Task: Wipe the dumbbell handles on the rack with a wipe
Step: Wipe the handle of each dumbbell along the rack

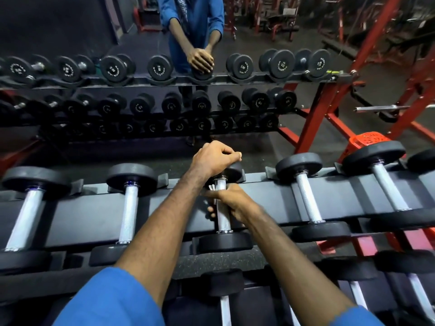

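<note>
While the left hand (211,158) rests curled over the far head of the centre dumbbell (223,203), the right hand (231,203) is wrapped around the upper part of its knurled handle (223,220), fingers closed round the bar; a small pale fold, probably the wipe (212,187), shows just above the knuckles, though most of it is hidden in the palm. This dumbbell lies in its saddle on the top tier of the near rack (94,215), between neighbouring dumbbells that stand well apart on either side. Risk one: a hard stroke along the bar could roll or lift the dumbbell out of its cradle, which the left hand appears placed to prevent. Risk two: knuckles may strike the near head (224,242) or the collar at the end of a downward pass, since the bare handle below the hand is short. Risk three: the wipe may snag on the knurling and tear. Lateral room is generous; travel along the handle is limited by both heads. A mirror (164,67) beyond reflects the person and the rack.
</note>
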Demonstrator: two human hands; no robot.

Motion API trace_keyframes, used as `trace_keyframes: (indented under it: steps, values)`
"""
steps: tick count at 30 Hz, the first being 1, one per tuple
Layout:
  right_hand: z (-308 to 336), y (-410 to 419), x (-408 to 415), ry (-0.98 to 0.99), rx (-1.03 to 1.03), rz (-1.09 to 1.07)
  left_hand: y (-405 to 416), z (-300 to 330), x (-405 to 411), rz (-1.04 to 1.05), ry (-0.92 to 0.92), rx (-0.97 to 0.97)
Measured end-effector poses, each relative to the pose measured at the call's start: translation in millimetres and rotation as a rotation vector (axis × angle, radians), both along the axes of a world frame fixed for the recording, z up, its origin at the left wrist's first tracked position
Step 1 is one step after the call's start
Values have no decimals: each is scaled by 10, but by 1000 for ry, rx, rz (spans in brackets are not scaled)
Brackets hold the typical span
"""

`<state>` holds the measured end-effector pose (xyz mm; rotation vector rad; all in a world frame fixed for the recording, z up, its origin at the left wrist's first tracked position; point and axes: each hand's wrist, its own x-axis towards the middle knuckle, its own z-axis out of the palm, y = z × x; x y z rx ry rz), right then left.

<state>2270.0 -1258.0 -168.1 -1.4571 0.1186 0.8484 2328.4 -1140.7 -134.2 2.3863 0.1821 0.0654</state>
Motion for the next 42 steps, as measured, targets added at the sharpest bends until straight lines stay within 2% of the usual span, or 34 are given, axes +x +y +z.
trace_keyframes:
  steps: [4, 9, 16, 20, 22, 28, 33, 38, 42]
  values:
    - [-52, -82, -183, 16, 14, -10, 6, -7, 3, -3, -4, 0]
    - [43, 27, 47, -60, 4, -145, -21, 1, 4, -9, -3, 16]
    - [-28, -260, -166, 19, -82, 96, -4, -24, 13, -2, -18, 8]
    - [77, -164, 23, -88, -80, -46, -18, -28, 17, 0, -19, 19]
    - [98, -136, 25, -106, -89, -46, -3, -31, 8, 4, -17, 12]
    - [-136, -377, -151, -107, -287, 252, 0, -34, 15, -4, -25, 3]
    - [81, -345, -85, -97, -189, 122, -4, -21, -3, 16, -34, 4]
    - [56, -641, -314, -76, -137, 135, -3, -24, 0, 13, -28, -7]
    - [57, -643, -189, -210, -161, -56, -35, -27, 9, 11, -29, 10]
